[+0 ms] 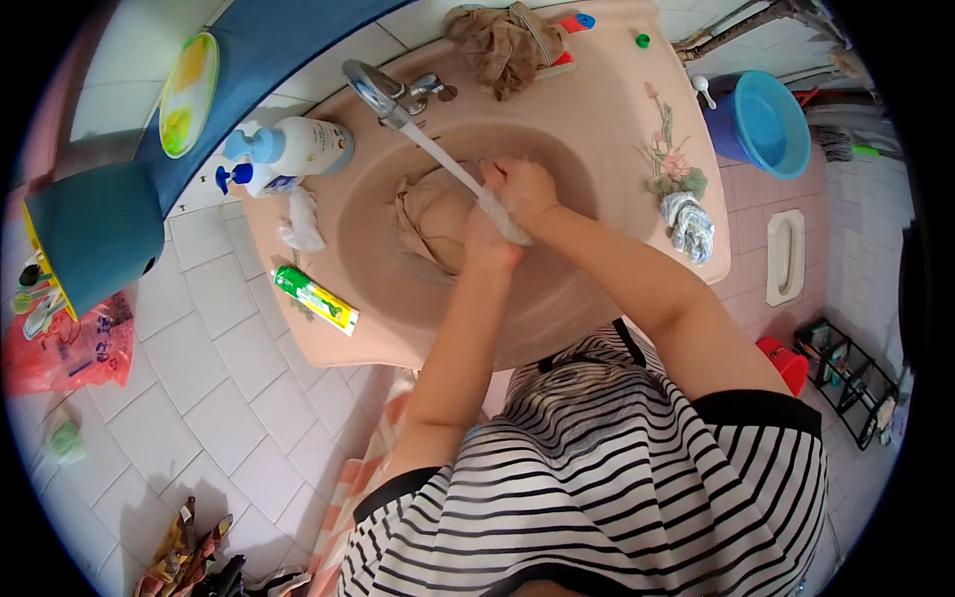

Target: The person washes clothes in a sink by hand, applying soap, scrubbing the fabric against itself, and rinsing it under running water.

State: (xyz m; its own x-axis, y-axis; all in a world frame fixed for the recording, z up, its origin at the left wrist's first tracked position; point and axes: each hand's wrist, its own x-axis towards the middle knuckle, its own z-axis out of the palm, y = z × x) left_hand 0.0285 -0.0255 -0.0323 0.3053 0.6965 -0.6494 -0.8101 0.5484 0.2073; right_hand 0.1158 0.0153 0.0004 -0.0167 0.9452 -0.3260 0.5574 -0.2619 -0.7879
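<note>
1. Close together in the pink basin (pixel 388 289), under running water (pixel 443 159): left hand (pixel 487 244) and right hand (pixel 527 189), curled; cannot tell whether pinching anything.
2. Lying in the same basin, just left of the hands: beige cloth (pixel 438 214).
3. Holding small handled items (pixel 42 310), far left of the hands: teal holder (pixel 99 234).
4. Well right of the hands: light-blue tub (pixel 773 124).

The pink sink (pixel 617 109) is holding a tan cloth (pixel 428 211) in its bowl. Bottles (pixel 313 146), a tube (pixel 316 300), a brown rag (pixel 502 55) and a green cap (pixel 643 41) are sitting around it.
</note>
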